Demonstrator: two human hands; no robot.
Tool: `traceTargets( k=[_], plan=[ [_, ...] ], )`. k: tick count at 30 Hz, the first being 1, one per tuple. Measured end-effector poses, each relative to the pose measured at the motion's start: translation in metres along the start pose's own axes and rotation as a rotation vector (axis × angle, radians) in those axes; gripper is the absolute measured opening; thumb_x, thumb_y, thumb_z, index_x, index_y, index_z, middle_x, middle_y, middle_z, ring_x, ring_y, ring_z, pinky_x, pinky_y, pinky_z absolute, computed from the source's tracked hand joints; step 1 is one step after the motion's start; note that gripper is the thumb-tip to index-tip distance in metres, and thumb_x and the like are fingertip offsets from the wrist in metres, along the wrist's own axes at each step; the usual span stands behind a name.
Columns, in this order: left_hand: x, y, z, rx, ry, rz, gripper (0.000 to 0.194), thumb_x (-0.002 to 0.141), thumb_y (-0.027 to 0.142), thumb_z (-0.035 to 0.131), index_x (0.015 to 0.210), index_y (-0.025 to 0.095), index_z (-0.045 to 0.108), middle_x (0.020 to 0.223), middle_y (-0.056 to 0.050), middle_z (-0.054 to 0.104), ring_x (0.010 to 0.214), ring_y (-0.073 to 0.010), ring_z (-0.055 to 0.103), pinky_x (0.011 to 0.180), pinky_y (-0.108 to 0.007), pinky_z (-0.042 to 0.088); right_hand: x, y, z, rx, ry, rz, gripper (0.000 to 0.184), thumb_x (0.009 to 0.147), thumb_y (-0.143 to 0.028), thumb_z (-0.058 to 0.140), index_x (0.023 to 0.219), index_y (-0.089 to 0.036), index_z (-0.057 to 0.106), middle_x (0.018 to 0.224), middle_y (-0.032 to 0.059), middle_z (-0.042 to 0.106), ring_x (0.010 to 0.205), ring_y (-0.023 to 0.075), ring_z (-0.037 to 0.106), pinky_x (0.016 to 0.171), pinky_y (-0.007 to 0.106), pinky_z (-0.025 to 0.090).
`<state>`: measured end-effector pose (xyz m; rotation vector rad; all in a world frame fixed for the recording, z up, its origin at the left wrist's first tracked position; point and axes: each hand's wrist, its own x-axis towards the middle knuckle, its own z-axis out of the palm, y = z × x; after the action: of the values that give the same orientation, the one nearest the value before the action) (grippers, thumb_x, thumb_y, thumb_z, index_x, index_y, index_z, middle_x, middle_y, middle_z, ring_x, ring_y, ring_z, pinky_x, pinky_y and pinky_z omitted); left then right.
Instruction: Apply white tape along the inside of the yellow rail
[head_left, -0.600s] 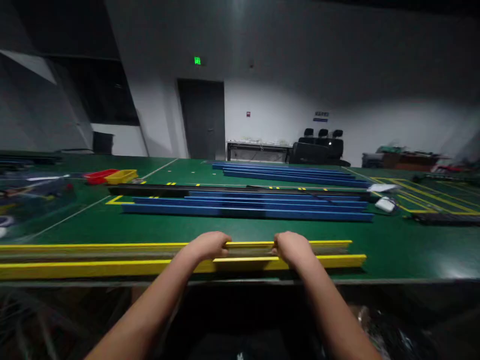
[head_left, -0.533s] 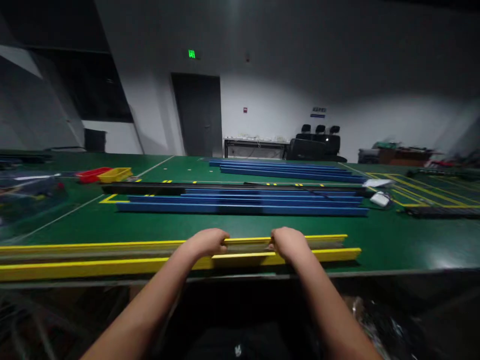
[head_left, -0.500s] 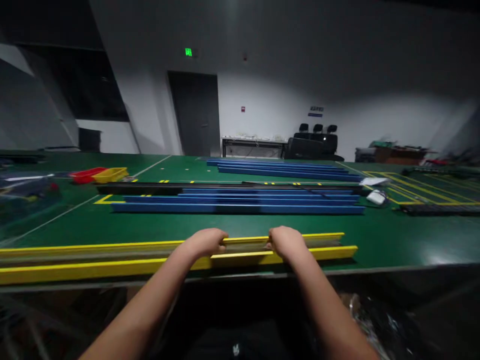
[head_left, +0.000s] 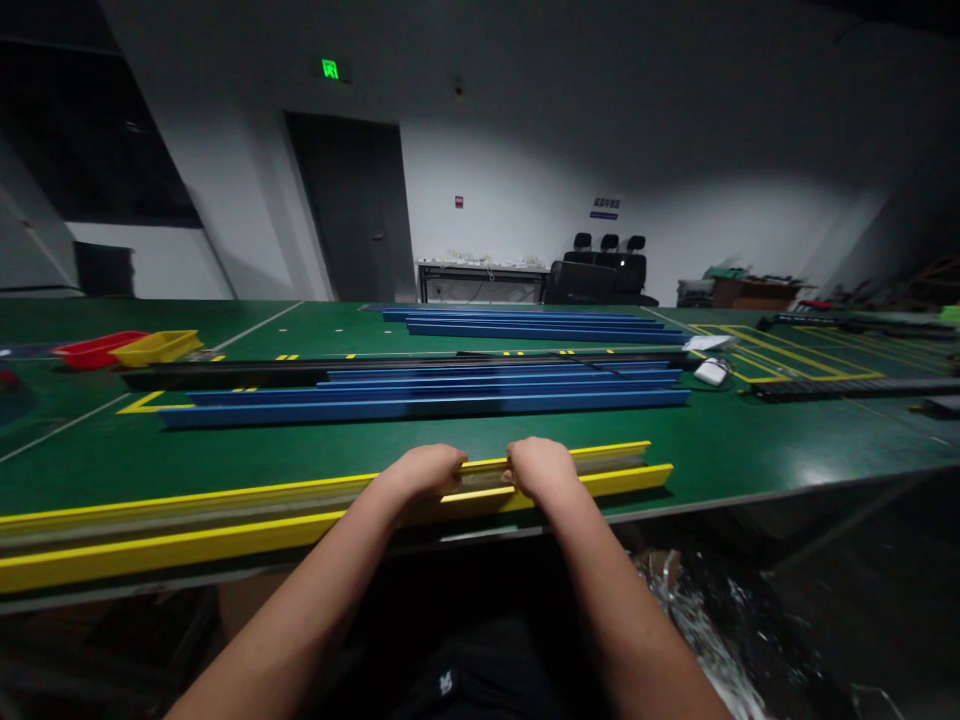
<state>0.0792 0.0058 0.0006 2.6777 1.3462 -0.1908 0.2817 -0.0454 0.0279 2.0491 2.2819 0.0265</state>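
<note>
A long yellow channel point(head_left: 187, 548) lies along the front edge of the green table point(head_left: 787, 440), with two raised walls and a greyish inside. My left hand point(head_left: 427, 470) is over the channel near its right part, fingers curled down into it. Close by on the right, my right hand point(head_left: 544, 465) is also closed, fingertips dipping between the walls. A short stretch of channel shows between the two hands. Whatever the fingers pinch is hidden by the hands. The channel's right end lies past my right hand; its left end runs out of view.
Several blue rails point(head_left: 300, 408) and a black rail point(head_left: 225, 374) lie behind the channel, with more blue rails point(head_left: 525, 325) farther back. A red bin point(head_left: 97, 350) and yellow bin point(head_left: 157, 347) stand left. At right lies a white device point(head_left: 712, 372). Below the table sits clear plastic wrap point(head_left: 705, 630).
My view has turned to the right, so the table and rails appear farther left. Both hands remain closed at the yellow channel, now slightly nearer each other.
</note>
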Motion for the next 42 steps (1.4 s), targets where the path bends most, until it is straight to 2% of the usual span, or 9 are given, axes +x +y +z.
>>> traceTargets(
  k=[11, 17, 19, 23, 30, 36, 42],
  plan=[
    [-0.011, -0.003, 0.001, -0.052, 0.047, 0.072, 0.024, 0.088, 0.035, 0.048, 0.100, 0.023, 0.065, 0.105, -0.007, 0.073, 0.092, -0.0235, 0.066, 0.073, -0.027, 0.045, -0.005, 0.007, 0.002, 0.022, 0.001, -0.037, 0.034, 0.083, -0.050, 0.063, 0.101, -0.023, 0.072, 0.098, 0.0119, 0.074, 0.092, 0.0279, 0.070, 0.077, 0.037, 0.051],
    [-0.015, -0.011, 0.003, -0.072, 0.054, 0.098, 0.023, 0.089, 0.034, 0.047, 0.099, 0.023, 0.064, 0.109, -0.006, 0.071, 0.094, -0.0224, 0.064, 0.077, -0.027, 0.044, -0.019, 0.025, -0.012, 0.134, -0.018, -0.141, 0.044, 0.090, -0.062, 0.045, 0.107, -0.031, 0.070, 0.103, 0.0063, 0.074, 0.096, 0.0227, 0.068, 0.078, 0.030, 0.048],
    [-0.017, -0.019, 0.005, -0.074, 0.034, 0.089, 0.022, 0.086, 0.034, 0.050, 0.098, 0.023, 0.065, 0.106, -0.006, 0.071, 0.091, -0.0225, 0.065, 0.074, -0.027, 0.045, -0.022, 0.028, -0.019, 0.165, -0.006, -0.156, 0.044, 0.089, -0.062, 0.048, 0.114, -0.032, 0.068, 0.109, 0.0055, 0.073, 0.100, 0.0227, 0.067, 0.080, 0.029, 0.048],
    [-0.025, -0.035, 0.010, -0.075, 0.009, 0.082, 0.022, 0.086, 0.037, 0.052, 0.098, 0.023, 0.064, 0.103, -0.005, 0.072, 0.089, -0.0225, 0.065, 0.072, -0.027, 0.045, -0.020, 0.023, -0.028, 0.088, -0.036, -0.119, 0.050, 0.083, -0.061, 0.059, 0.123, -0.032, 0.065, 0.117, 0.0066, 0.071, 0.108, 0.0237, 0.065, 0.086, 0.030, 0.048],
    [-0.034, -0.037, 0.009, -0.043, 0.016, 0.077, 0.025, 0.089, 0.042, 0.048, 0.095, 0.022, 0.063, 0.098, -0.005, 0.072, 0.086, -0.0207, 0.065, 0.070, -0.026, 0.044, 0.003, 0.011, -0.016, -0.001, -0.152, 0.034, 0.050, 0.070, -0.056, 0.074, 0.102, -0.018, 0.076, 0.105, 0.0182, 0.073, 0.095, 0.0292, 0.070, 0.080, 0.035, 0.053],
    [-0.026, -0.033, 0.009, 0.000, -0.012, 0.029, 0.025, 0.086, 0.042, 0.054, 0.098, 0.022, 0.065, 0.098, -0.007, 0.073, 0.086, -0.0223, 0.067, 0.070, -0.027, 0.046, 0.005, -0.005, -0.014, -0.044, -0.143, 0.058, 0.043, 0.067, -0.041, 0.081, 0.101, -0.016, 0.077, 0.104, 0.0178, 0.074, 0.095, 0.0306, 0.071, 0.079, 0.037, 0.055],
    [-0.018, -0.022, 0.005, 0.033, -0.027, 0.012, 0.025, 0.083, 0.039, 0.054, 0.096, 0.023, 0.068, 0.095, -0.009, 0.074, 0.083, -0.0242, 0.069, 0.067, -0.029, 0.049, 0.006, -0.017, -0.013, -0.069, -0.130, 0.075, 0.027, 0.078, -0.020, 0.066, 0.103, -0.014, 0.076, 0.104, 0.0190, 0.074, 0.095, 0.0285, 0.071, 0.078, 0.037, 0.056]
  ],
)
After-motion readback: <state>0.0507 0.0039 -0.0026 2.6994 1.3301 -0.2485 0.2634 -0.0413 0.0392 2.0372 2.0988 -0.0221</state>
